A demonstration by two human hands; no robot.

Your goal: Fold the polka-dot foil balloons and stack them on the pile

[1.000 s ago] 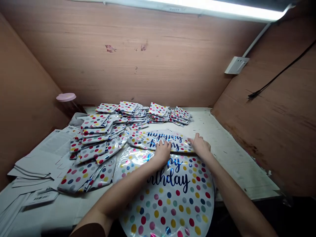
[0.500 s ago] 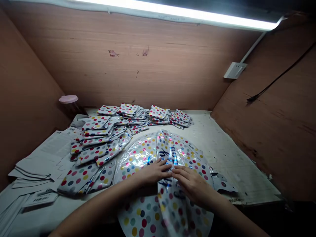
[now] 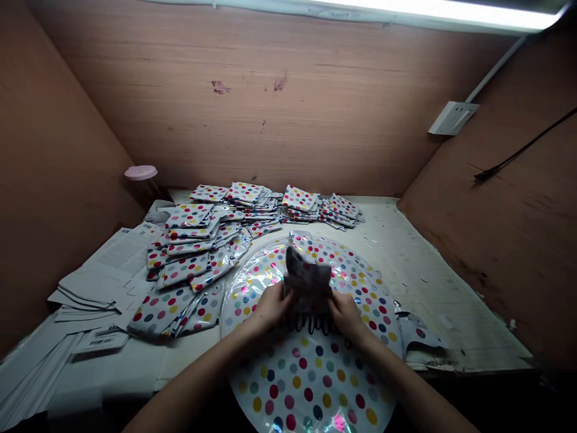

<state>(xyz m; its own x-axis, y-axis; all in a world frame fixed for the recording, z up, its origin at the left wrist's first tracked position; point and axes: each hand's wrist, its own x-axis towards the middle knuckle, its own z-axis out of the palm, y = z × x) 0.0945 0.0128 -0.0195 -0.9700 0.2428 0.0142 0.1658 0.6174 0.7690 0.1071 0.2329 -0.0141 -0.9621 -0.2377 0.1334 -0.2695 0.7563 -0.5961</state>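
- Left hand (image 3: 271, 308), right hand (image 3: 346, 313): together grasping one blurred, dark folded piece (image 3: 309, 284)
- Beneath: round, glossy white, multicolour-dotted sheet (image 3: 311, 382)
- Leftward, on pale bench (image 3: 451, 300): stacked white dotted packets (image 3: 186, 270)

Folded balloon (image 3: 308, 279): compact bundle, dark-looking, over the middle of the round balloon (image 3: 311, 376); blurred, can't tell if they touch. Round balloon: spread flat, shiny white, multicoloured dots, dark script partly covered.
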